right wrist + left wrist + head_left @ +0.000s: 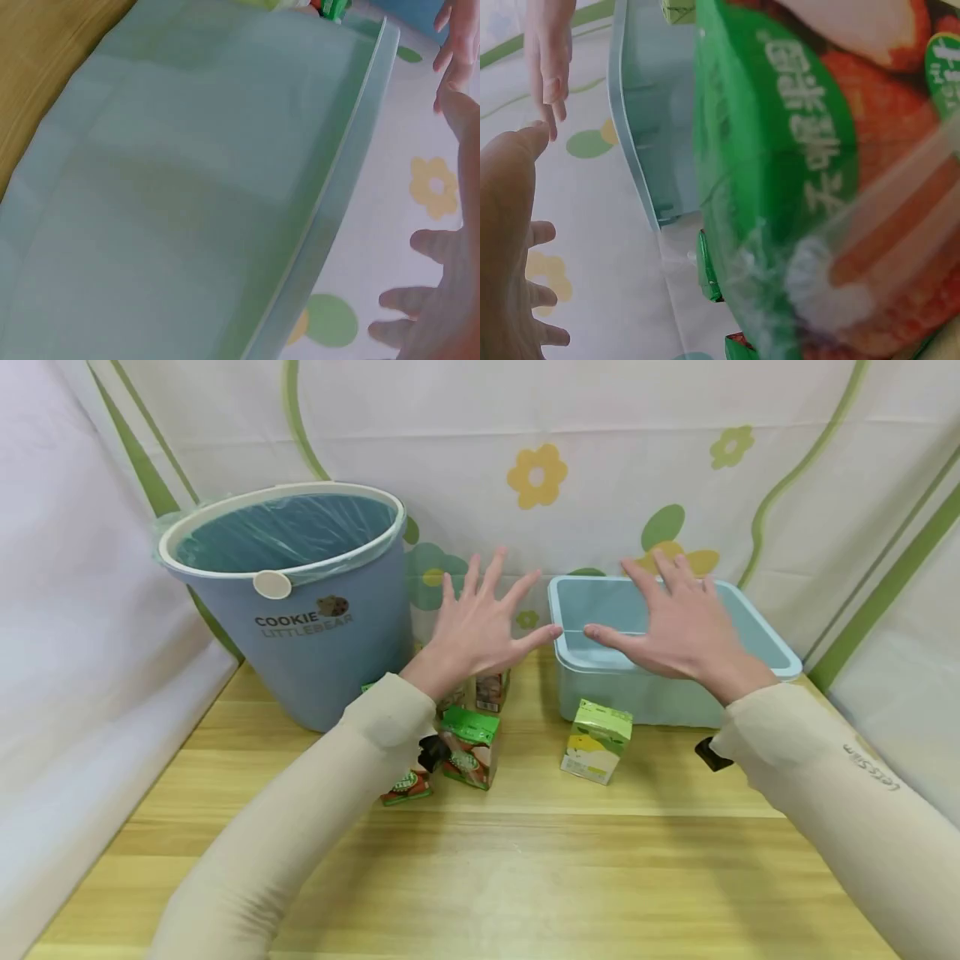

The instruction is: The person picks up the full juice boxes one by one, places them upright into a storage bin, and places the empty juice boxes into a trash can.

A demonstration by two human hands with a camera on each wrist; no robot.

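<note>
Left hand (483, 622) and right hand (678, 622) hover, fingers spread, gripping nothing; a red-green box (467, 752) stands near the bucket (322, 647), a yellow-green box (597, 743) before the tub (645, 700), seemingly placed for easy reach.

Yellow-green carton (596, 743) standing in front of open pale-blue tub (637, 695); green-topped red carton (472, 752) (more cartons (492, 692) near it) upright on bench (517, 877).

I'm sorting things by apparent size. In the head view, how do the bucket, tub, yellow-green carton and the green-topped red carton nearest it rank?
From largest:
1. Bucket
2. Tub
3. Yellow-green carton and green-topped red carton: too alike to rank.
</note>
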